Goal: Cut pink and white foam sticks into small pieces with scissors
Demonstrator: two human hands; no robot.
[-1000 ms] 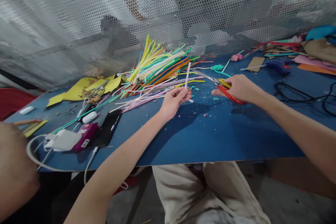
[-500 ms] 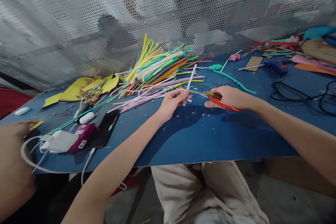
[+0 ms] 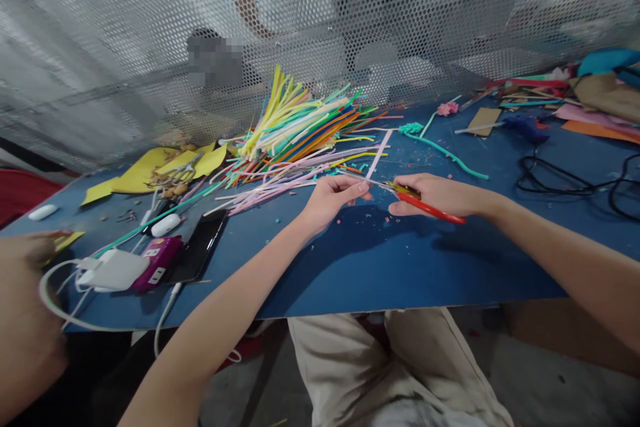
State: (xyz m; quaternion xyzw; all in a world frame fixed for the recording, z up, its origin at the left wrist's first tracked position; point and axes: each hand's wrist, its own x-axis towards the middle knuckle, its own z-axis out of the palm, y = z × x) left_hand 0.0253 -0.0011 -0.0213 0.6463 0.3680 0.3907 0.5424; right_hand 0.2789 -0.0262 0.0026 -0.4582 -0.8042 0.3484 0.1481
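Between the fingertips of my left hand is a pale pink pipe cleaner, its free end slanting up and to the right. My right hand is closed round the handles of scissors with red and yellow grips. Their blades point left and reach the pipe cleaner beside my left fingertips; whether they touch it I cannot tell. Just behind lie loose pink and lilac pipe cleaners, and small cut bits are scattered on the blue table below.
A large bundle of coloured pipe cleaners lies at the back. On the left are a black phone, a white charger with cables, and another person's arm. A glue gun with a black cord lies right. Perforated metal stands behind.
The pink pipe cleaner has tilted further right and shifted slightly right in my left fingers. The scissors have turned a little, their red handle now reaching further right.
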